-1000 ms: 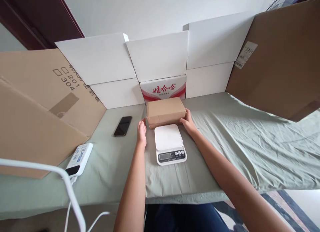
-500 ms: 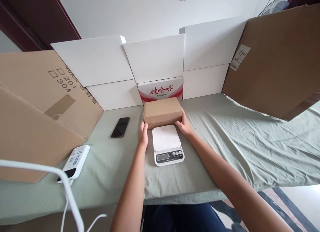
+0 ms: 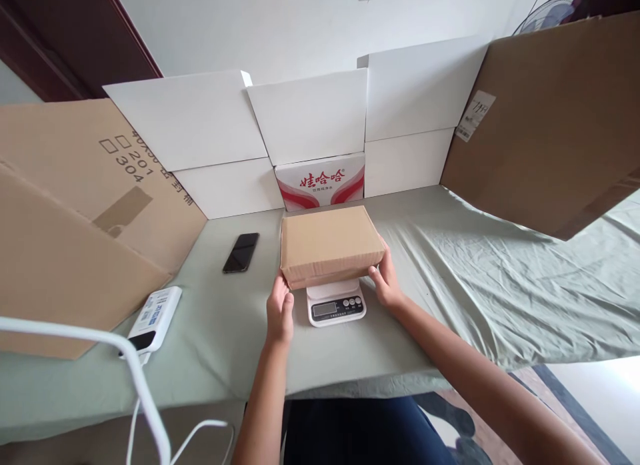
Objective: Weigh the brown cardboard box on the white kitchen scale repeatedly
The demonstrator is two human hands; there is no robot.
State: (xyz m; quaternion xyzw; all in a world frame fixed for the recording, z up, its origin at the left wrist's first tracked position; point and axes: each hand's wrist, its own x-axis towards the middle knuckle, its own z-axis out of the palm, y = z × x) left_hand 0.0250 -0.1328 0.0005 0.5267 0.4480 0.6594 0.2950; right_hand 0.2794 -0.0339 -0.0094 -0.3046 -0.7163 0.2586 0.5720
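Observation:
A closed brown cardboard box (image 3: 330,241) is gripped from both sides, over the white kitchen scale (image 3: 337,308). My left hand (image 3: 280,310) holds its front left corner, thumb toward me and the other fingers partly hidden at the side. On the opposite side, my right hand (image 3: 386,278) grips the front right corner, fingers behind the edge. The box covers most of the weighing plate; the scale's display and buttons stay visible in front. Whether the box rests on the plate or is just above it, I cannot tell. The display shows no readable figure.
Left of the box lies a black phone (image 3: 241,253). A white device with a cable (image 3: 153,321) sits farther left, near a white curved tube (image 3: 100,333). Large cardboard boxes (image 3: 545,131) and white boxes (image 3: 305,118) wall in the green cloth-covered table (image 3: 210,358).
Both hands have brought the cardboard box toward me and up, from behind the scale to over its weighing plate. The box now hides most of that plate.

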